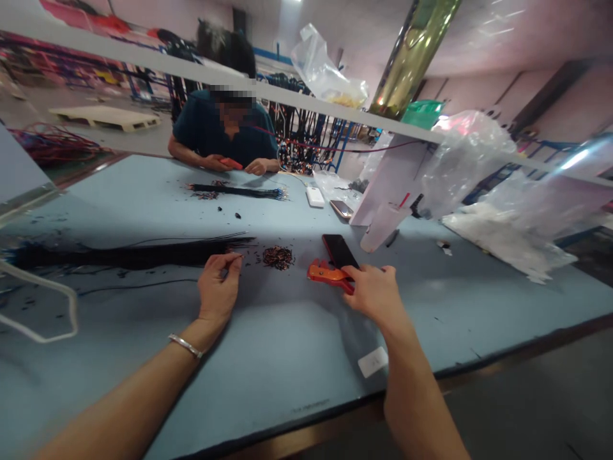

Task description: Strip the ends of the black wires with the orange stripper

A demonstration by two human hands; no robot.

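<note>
My left hand [219,286] rests on the pale blue table [287,345] with its fingertips pinched on the end of a thin black wire from the long black wire bundle [129,254] lying to its left. My right hand [374,291] grips an orange-handled wire stripper [327,273], whose jaws point left toward a small heap of stripped wire bits [278,257]. A black phone [339,250] lies just behind the tool.
Across the table a person in a dark shirt [225,131] works with an orange tool beside another wire bundle [239,190]. A white box [315,196], a second phone [341,208], clear plastic bags [479,166] and a white label [373,361] lie about.
</note>
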